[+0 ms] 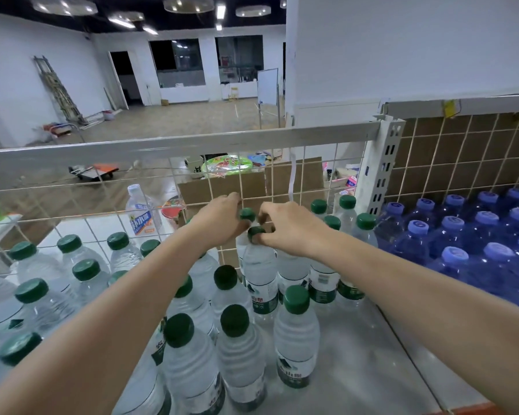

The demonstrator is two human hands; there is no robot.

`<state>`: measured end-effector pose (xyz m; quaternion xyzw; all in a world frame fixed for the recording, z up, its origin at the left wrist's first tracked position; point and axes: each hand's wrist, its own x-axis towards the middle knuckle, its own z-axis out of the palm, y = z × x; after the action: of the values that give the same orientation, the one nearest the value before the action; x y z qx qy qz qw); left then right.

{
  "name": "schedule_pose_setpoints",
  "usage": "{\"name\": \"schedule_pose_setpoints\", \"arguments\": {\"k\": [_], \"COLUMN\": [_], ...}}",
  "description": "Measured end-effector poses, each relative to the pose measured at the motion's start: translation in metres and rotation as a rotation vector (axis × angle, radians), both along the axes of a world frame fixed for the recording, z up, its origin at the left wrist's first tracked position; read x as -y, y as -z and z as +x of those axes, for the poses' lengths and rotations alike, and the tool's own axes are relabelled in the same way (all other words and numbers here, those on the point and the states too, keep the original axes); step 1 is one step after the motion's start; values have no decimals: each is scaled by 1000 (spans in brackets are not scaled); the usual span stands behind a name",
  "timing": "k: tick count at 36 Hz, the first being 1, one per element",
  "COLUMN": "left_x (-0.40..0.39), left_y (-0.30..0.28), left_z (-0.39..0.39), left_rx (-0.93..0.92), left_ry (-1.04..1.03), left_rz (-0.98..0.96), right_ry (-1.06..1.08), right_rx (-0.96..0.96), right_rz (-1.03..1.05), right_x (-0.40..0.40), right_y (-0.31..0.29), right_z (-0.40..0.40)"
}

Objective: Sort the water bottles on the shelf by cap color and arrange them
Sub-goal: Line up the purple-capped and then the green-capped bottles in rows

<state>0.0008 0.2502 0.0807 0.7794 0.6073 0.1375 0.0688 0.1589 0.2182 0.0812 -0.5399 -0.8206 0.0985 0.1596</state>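
- The right hand (285,227) pinches the green cap of one clear bottle (259,265) near the back of the shelf, fingers curled round the cap's edge.
- The left hand (222,221) curls over the cap of a neighbouring green-capped bottle (247,214) just behind; its fingertips hide how firm the hold is, though it looks like a grip on the cap.
- Both bottles stand upright against the wire grid (192,187) at the shelf's back, within the cluster of green-capped bottles (237,348) filling the white shelf (357,369).
- To the right, past the perforated upright post (382,169), blue-capped bottles (450,253) already sit grouped in their own bay.
- A white-capped bottle (138,211) shows beyond the grid, seemingly off this shelf.
- Judged from this, the step in hand is tidying the green group: drawing back-row bottles into line.
- The next move likely calls for nudging or lifting the two by their caps without tipping close neighbours, then closing gaps in the front rows, which look loose and uneven.
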Motion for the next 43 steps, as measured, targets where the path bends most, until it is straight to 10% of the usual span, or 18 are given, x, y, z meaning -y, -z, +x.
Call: {"name": "schedule_pose_setpoints", "arguments": {"k": [32,43], "left_x": [118,113], "left_y": [-8,-21], "left_z": [27,66], "left_rx": [-221,-57], "left_ry": [-317,-205], "left_rz": [-253,-138], "right_ry": [-452,-269], "right_rx": [128,-25], "right_rz": [-103,-107], "right_x": [68,61], "right_y": [10,-3], "right_z": [46,94]}}
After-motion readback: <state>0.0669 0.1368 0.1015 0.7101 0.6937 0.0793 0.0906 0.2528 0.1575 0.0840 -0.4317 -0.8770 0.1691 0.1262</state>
